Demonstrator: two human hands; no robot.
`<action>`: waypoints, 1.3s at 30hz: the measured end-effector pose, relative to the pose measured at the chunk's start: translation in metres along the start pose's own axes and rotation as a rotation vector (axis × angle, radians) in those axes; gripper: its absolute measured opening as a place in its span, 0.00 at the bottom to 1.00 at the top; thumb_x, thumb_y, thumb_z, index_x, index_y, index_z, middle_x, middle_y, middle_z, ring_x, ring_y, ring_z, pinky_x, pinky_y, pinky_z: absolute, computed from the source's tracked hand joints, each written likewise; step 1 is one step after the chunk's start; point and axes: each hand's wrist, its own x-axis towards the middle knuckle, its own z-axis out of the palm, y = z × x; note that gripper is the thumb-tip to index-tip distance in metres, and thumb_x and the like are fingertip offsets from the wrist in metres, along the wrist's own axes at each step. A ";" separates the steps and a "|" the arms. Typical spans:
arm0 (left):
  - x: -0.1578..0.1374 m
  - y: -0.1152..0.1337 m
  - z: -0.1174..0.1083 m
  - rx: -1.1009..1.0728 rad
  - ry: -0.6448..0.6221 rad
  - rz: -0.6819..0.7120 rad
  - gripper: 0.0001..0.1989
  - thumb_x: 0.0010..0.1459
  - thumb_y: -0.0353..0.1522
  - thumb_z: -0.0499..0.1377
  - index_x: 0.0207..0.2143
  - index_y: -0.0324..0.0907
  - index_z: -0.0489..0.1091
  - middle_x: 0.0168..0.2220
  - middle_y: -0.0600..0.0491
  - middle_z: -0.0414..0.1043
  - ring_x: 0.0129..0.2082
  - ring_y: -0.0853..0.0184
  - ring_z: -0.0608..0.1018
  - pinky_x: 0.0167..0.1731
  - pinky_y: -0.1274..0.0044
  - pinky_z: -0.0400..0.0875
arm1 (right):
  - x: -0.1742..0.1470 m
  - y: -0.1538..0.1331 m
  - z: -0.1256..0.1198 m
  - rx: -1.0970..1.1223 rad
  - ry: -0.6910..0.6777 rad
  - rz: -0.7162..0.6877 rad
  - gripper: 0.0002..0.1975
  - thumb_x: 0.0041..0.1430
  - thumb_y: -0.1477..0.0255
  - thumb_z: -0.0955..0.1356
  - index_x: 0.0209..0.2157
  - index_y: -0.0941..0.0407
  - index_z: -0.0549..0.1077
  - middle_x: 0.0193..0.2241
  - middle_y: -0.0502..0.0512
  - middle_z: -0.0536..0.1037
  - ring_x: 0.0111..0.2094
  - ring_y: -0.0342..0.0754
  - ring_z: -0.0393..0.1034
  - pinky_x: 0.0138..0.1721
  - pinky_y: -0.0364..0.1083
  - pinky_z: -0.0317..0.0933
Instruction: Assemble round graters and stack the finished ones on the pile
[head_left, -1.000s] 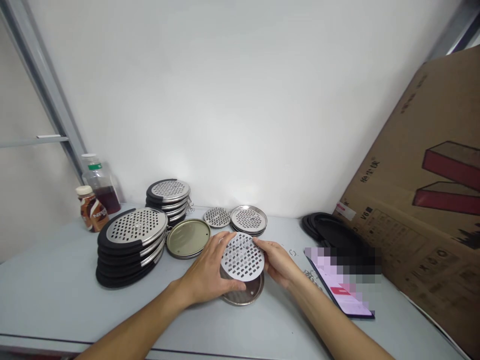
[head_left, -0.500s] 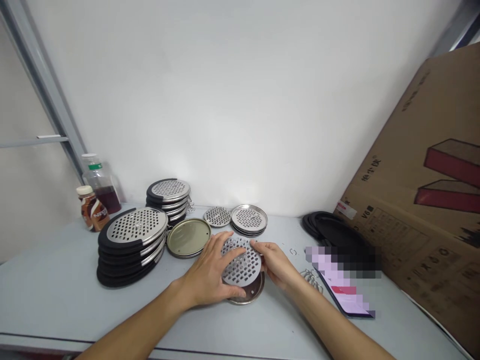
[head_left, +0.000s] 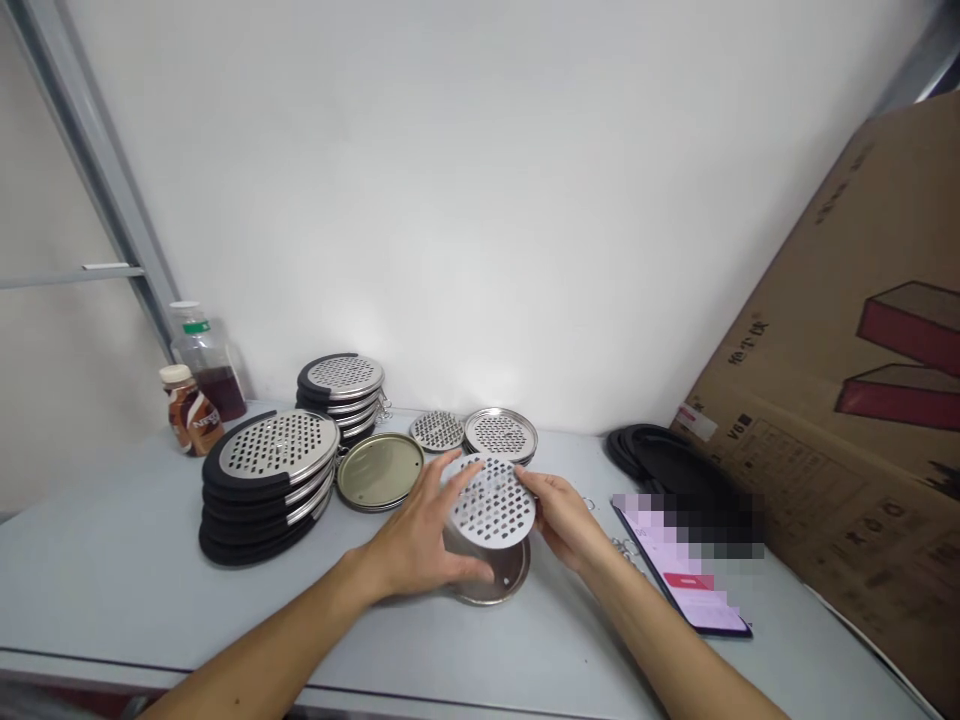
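Between my hands is a thin, round, perforated metal disc [head_left: 495, 505], tilted above the table. My right hand [head_left: 561, 518] pinches its right edge between thumb and fingers. At the disc's left side is my left hand [head_left: 416, 540], fingers spread over its upper left edge. The left thumb is stretched out below, apart from the disc. Under the disc a shallow round metal lid [head_left: 516, 585] with small holes lies on the table, partly covered by the disc and my left hand. Beyond my left hand lies an olive-coloured round lid [head_left: 381, 470].
Black-edged perforated discs form a front stack [head_left: 274, 447] and a back stack [head_left: 345, 375] at left. Another perforated disc [head_left: 437, 431] and rimmed discs [head_left: 501, 437] lie by the wall. Bottles [head_left: 193, 412], a phone [head_left: 694, 580], black rings [head_left: 652, 450] and a carton [head_left: 840, 400] flank them.
The perforated disc has risen slightly and shifted right, tilting differently. My left thumb has come away from it, and more of the lid's near part shows.
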 end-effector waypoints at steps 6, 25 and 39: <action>0.008 -0.014 -0.014 -0.098 0.277 -0.138 0.27 0.61 0.43 0.59 0.61 0.49 0.59 0.60 0.47 0.61 0.61 0.54 0.64 0.59 0.61 0.61 | 0.001 -0.018 -0.018 -0.160 0.070 -0.101 0.20 0.49 0.55 0.73 0.28 0.60 0.76 0.25 0.56 0.79 0.26 0.45 0.71 0.27 0.42 0.63; -0.001 -0.021 -0.007 -0.065 -0.167 0.054 0.33 0.47 0.38 0.71 0.55 0.48 0.67 0.56 0.48 0.68 0.58 0.55 0.67 0.59 0.64 0.60 | -0.001 0.011 -0.007 -1.298 0.005 -0.540 0.13 0.62 0.69 0.63 0.37 0.55 0.79 0.34 0.56 0.80 0.37 0.51 0.73 0.41 0.47 0.62; -0.002 -0.018 -0.003 -0.046 -0.204 0.039 0.33 0.53 0.35 0.67 0.60 0.49 0.62 0.55 0.48 0.66 0.58 0.55 0.65 0.58 0.64 0.61 | -0.010 -0.002 -0.018 -1.274 -0.272 -0.407 0.35 0.41 0.64 0.77 0.54 0.58 0.73 0.56 0.63 0.68 0.58 0.59 0.61 0.59 0.53 0.56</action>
